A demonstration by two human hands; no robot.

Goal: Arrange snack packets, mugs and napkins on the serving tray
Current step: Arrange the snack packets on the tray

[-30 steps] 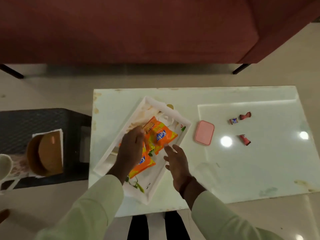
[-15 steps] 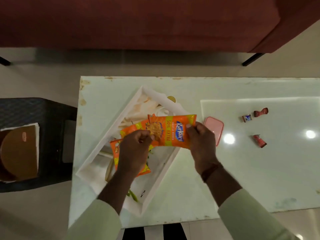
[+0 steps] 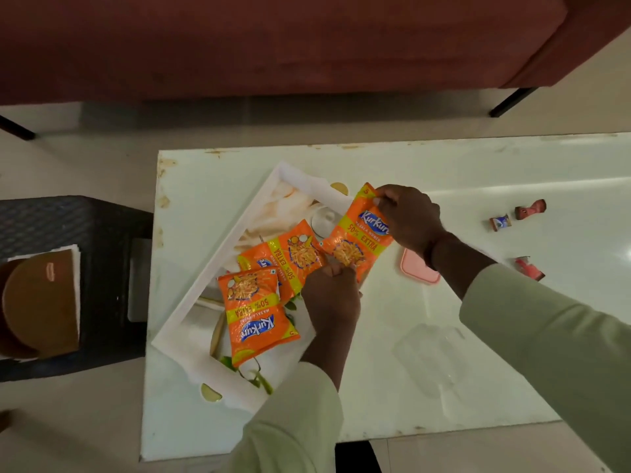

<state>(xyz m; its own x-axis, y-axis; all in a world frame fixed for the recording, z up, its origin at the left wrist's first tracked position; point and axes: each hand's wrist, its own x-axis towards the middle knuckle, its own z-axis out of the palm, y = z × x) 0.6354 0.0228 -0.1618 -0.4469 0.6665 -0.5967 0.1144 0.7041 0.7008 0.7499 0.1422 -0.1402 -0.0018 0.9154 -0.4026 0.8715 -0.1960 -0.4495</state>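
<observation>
A snack packet (image 3: pixel 355 233) is being held over the tray (image 3: pixel 218 261).
It is being pinched by the right hand (image 3: pixel 409 218) at 12 o'clock and the left hand (image 3: pixel 331 295) at 6 o'clock.

Orange packets (image 3: pixel 356 233) with yellow bands and blue logos are showing between the hands, beside a pink lid (image 3: pixel 415 269).
</observation>
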